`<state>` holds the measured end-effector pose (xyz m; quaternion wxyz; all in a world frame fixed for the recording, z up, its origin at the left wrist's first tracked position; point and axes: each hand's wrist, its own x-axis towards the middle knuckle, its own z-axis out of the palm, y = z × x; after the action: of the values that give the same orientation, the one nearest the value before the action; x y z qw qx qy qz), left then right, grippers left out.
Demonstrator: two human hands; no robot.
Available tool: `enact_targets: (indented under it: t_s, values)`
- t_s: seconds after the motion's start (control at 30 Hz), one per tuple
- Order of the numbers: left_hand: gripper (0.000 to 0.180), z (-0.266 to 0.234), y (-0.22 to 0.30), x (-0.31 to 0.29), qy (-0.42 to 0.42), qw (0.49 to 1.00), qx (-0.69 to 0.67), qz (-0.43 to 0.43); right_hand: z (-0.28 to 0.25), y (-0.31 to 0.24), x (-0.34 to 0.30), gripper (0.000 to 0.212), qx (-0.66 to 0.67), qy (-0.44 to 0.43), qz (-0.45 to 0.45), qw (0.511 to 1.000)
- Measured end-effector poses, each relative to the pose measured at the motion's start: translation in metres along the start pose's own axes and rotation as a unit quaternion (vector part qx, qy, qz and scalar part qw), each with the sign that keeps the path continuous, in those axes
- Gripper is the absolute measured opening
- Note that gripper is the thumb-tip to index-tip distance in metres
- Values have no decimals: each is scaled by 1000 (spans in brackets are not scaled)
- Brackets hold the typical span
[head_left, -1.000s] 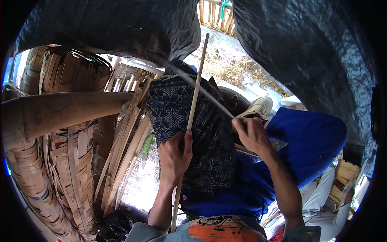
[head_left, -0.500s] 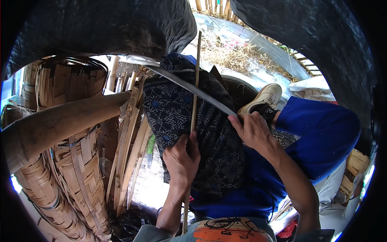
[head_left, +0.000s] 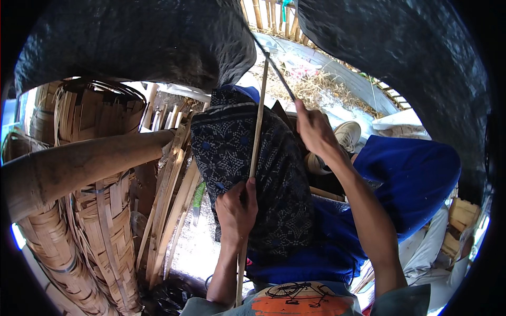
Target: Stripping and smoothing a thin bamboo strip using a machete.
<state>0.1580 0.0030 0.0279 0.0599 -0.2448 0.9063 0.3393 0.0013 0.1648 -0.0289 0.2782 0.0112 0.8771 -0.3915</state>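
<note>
My left hand [head_left: 235,210] is closed around a long thin bamboo strip [head_left: 258,129], thumb pointing forward along it. The strip runs lengthwise over a dark patterned cloth [head_left: 221,145] on my leg; its lower end passes below my wrist toward my body. My right hand [head_left: 317,131] grips a long knife [head_left: 280,76] held forward and raised, its handle hidden in my fist. Seen nearly edge-on, the blade looks like a thin dark line. It crosses the strip near its far tip; whether they touch I cannot tell.
At left stand tall woven bamboo baskets [head_left: 100,226], with a thick bamboo pole [head_left: 95,160] across them. Split bamboo pieces [head_left: 171,205] lean beside my leg, near a green-handled tool [head_left: 198,197]. Dark sheeting [head_left: 137,42] hangs ahead; dry straw [head_left: 321,89] lies beyond.
My right hand has moved forward and slightly left, carrying the knife from the strip's middle to its far end. The blade has turned from flat to edge-on. My left hand stays nearly still.
</note>
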Motion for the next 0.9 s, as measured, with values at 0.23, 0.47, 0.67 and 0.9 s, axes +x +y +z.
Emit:
enact_targets:
  t_s: [0.23, 0.47, 0.67, 0.9]
  values:
    - [52, -29, 13, 19, -136, 967, -168, -135, -17, 22, -78, 74, 71, -37, -8, 997]
    - [39, -6, 10, 12, -12, 999, -23, 31, 4, 28, -94, 56, 17, -43, -90, 995]
    - [30, -1, 15, 8, 72, 983, 132, 107, 4, 31, -97, 56, -87, -9, -133, 987]
    - [28, 5, 15, 5, 38, 969, 204, 133, 13, 41, -108, 55, -133, 5, -166, 977]
